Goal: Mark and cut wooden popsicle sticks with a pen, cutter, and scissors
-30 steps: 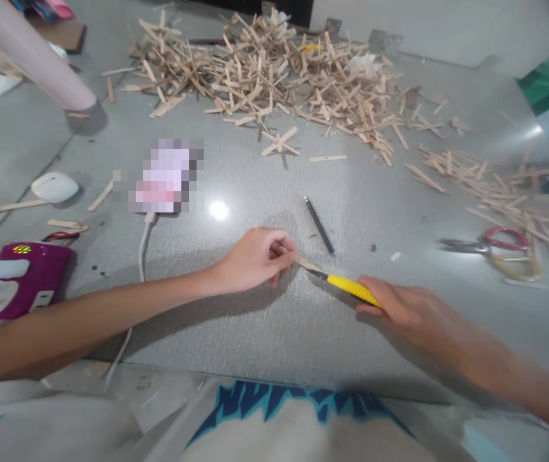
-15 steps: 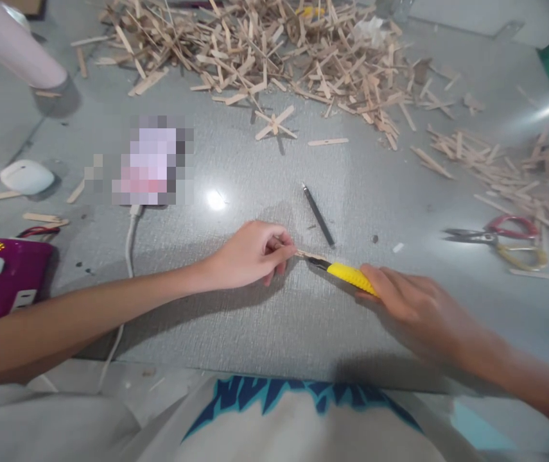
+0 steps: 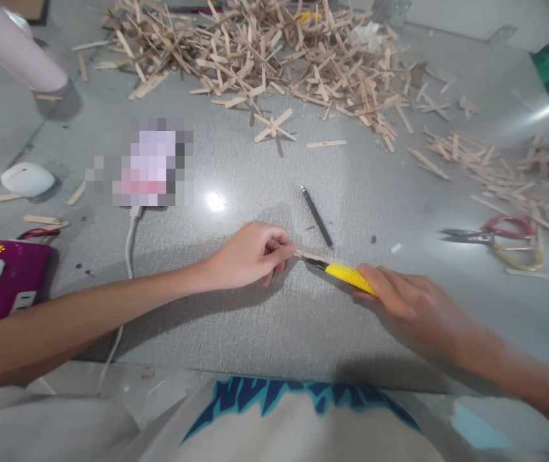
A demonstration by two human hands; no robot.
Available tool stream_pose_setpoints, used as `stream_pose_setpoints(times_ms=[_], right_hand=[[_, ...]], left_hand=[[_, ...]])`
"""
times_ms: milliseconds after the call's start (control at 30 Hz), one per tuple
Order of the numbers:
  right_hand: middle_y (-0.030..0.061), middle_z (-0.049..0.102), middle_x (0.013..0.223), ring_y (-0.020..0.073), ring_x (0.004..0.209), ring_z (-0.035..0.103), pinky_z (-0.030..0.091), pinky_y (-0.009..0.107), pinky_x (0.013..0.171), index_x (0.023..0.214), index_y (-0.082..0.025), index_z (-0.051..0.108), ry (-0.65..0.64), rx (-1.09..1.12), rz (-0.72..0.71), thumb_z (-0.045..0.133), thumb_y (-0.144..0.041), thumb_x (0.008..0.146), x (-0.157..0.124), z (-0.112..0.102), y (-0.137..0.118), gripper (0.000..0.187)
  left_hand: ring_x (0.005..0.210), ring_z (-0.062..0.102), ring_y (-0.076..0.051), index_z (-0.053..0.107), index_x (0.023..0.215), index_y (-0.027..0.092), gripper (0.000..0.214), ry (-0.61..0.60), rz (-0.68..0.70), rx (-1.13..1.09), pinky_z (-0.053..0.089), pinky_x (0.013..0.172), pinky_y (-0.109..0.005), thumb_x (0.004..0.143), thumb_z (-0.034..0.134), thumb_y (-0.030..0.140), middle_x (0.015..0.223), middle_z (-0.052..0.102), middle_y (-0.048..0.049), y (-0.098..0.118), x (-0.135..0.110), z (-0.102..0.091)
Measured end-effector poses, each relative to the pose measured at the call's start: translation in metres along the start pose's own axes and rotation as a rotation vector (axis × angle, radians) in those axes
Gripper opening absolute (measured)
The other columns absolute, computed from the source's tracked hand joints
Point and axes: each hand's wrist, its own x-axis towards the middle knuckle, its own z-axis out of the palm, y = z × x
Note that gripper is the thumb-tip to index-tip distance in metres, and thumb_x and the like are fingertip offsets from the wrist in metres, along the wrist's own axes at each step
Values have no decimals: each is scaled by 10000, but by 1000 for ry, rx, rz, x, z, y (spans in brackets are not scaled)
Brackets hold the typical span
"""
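My left hand (image 3: 253, 252) pinches the end of a small wooden stick (image 3: 306, 255) that lies on the grey table (image 3: 274, 321). My right hand (image 3: 406, 298) is wrapped round a yellow utility knife (image 3: 346, 276), whose blade tip rests against the stick. A black pen (image 3: 317, 216) lies just beyond both hands.
A large heap of wooden sticks (image 3: 278, 54) covers the far side, with more sticks (image 3: 500, 173) at the right. Scissors (image 3: 496, 234) lie at the right. At the left are a white cable (image 3: 127, 256), a magenta device (image 3: 4, 276) and a white oval object (image 3: 27, 178).
The view has shifted slightly, so the table sits lower in the picture. Both hands keep the same hold; the knife blade has edged a little closer to the stick.
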Motion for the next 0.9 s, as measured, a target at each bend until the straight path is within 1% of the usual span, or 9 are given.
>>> stream_pose_setpoints(times_ms=[133, 300, 433, 600, 767, 900], right_hand=[[106, 789, 940, 252, 705, 753, 504, 369, 574, 1385, -131, 666, 13, -38, -11, 418, -310, 1222, 2, 1, 0, 347], [84, 773, 901, 227, 656, 727, 488, 361, 552, 1376, -115, 641, 92, -75, -44, 399, -328, 1233, 1, 6, 2, 352], [89, 784, 931, 219, 686, 740, 492, 351, 565, 1390, -123, 629, 74, -70, -34, 390, -335, 1238, 1, 6, 2, 354], [78, 774, 898, 218, 674, 728, 474, 348, 563, 1381, -137, 640, 56, -57, -22, 410, -327, 1232, 1, 4, 1, 333], [65, 753, 864, 211, 653, 708, 448, 343, 554, 1334, -150, 661, 51, -40, -3, 435, -355, 1227, 2, 4, 1, 323], [89, 764, 912, 222, 639, 695, 428, 360, 541, 1366, -132, 652, 36, -90, -3, 417, -287, 1211, 3, 4, 0, 321]], left_hand=[[462, 671, -95, 694, 885, 161, 255, -8, 4, -1, 497, 488, -182, 1111, 624, 255, 707, 768, -15, 0, -1, -1], [474, 680, -98, 712, 908, 161, 256, -11, -6, 27, 522, 512, -192, 1119, 609, 263, 724, 780, -16, 3, -2, -2], [469, 675, -96, 703, 897, 166, 247, -11, -3, 17, 512, 501, -189, 1113, 607, 237, 709, 771, -6, 2, -1, -2], [466, 675, -97, 703, 903, 168, 237, -11, 1, 14, 513, 499, -189, 1114, 613, 227, 710, 770, -2, 0, -1, -2], [453, 669, -84, 719, 875, 159, 264, -20, 41, 12, 496, 489, -172, 1112, 608, 194, 697, 760, 0, -3, 0, -3], [443, 659, -79, 744, 879, 154, 260, -30, 62, 10, 491, 479, -166, 1104, 619, 193, 698, 759, -2, -5, 1, -3]])
